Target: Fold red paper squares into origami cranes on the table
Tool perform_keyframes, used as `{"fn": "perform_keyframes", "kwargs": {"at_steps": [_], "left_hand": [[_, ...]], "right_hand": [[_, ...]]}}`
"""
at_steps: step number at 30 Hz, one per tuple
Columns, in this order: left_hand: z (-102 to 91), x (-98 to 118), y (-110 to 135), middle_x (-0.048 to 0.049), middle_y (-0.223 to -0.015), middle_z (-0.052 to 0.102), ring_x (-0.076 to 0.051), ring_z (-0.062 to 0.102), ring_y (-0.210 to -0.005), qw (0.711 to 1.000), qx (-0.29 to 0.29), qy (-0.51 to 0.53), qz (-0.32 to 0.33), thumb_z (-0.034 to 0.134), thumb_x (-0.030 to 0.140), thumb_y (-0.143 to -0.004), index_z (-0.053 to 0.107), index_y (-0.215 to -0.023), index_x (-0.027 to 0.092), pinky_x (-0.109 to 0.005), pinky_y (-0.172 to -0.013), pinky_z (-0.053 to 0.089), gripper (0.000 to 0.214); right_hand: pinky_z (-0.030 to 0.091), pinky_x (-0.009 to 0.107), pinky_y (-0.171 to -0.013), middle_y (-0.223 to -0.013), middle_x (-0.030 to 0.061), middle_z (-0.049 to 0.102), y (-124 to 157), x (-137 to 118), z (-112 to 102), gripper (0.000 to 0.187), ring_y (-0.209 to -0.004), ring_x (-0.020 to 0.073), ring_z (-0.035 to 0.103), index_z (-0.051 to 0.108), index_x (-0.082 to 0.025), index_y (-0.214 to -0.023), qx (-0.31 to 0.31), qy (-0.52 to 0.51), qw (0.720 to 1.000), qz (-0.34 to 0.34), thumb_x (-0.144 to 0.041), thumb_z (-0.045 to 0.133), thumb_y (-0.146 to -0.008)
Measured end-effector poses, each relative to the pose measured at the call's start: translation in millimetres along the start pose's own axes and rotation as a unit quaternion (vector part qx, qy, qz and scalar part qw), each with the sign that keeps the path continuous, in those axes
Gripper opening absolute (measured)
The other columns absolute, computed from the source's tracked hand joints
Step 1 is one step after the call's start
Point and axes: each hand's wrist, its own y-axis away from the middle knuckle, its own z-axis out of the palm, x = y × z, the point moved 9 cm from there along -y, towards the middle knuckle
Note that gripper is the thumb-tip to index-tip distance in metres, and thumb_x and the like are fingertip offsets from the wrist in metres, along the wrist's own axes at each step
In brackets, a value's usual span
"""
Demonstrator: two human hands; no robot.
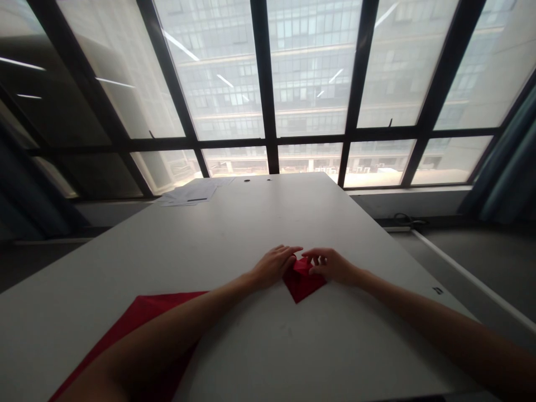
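Observation:
A small red folded sheet, paper or cloth, lies on the white table with one corner pointing toward me. Small folds rise at its top, between my hands. My left hand holds its upper left side, thumb against the fold and fingers reaching over the far edge. On the upper right, my right hand has bent fingers and thumb closed on the sheet's edge. The fingers partly hide the folds. Under my left forearm lies a larger red sheet, partly covered by the arm.
The white table runs away toward tall windows. White papers with a dark, pen-like item lie at its far left. A small dark mark is near the right edge. Blue curtains hang at both sides.

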Motion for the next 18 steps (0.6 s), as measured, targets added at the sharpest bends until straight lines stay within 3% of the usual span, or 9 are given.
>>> {"fn": "perform_keyframes", "kwargs": {"at_steps": [6,12,15,18], "left_hand": [[1.6,-4,0,-0.0066,-0.11,0.067,-0.019,0.061,-0.102,1.0,0.002,0.013,-0.003,0.041,0.024,-0.101,0.061,-0.13,0.024,-0.03,-0.094,0.047,0.036],[4.8,-9,0,-0.0055,-0.101,0.069,-0.017,0.062,-0.092,0.998,0.006,0.062,0.0,0.049,0.012,-0.091,0.074,-0.11,0.021,-0.028,-0.084,0.049,0.032],[2.4,-10,0,-0.0053,-0.098,0.069,-0.017,0.062,-0.09,0.997,0.02,0.074,-0.004,0.051,0.013,-0.091,0.075,-0.108,0.022,-0.028,-0.082,0.049,0.031],[0.8,-8,1,-0.0053,-0.097,0.068,-0.017,0.062,-0.088,0.997,0.024,0.069,-0.004,0.051,0.017,-0.094,0.075,-0.109,0.022,-0.027,-0.081,0.048,0.028]], "right_hand": [[0.042,0.027,-0.066,-0.097,0.0038,0.068,4,-14,6,0.025,-0.074,0.0147,0.053,0.075,-0.022,-0.104,-0.039,-0.003,0.997,-0.06,-0.028,0.073,-0.079],[0.042,0.028,-0.066,-0.101,0.0053,0.067,6,-13,5,0.038,-0.077,0.0163,0.054,0.075,-0.022,-0.106,-0.068,-0.017,0.995,-0.067,-0.042,0.081,-0.074],[0.041,0.028,-0.064,-0.101,0.0054,0.067,6,-14,6,0.045,-0.076,0.016,0.053,0.074,-0.022,-0.107,-0.076,-0.019,0.994,-0.071,-0.045,0.083,-0.071],[0.042,0.028,-0.064,-0.094,0.0038,0.066,5,-12,5,0.039,-0.073,0.0157,0.052,0.074,-0.021,-0.104,-0.058,0.003,0.996,-0.063,-0.042,0.081,-0.073]]}}
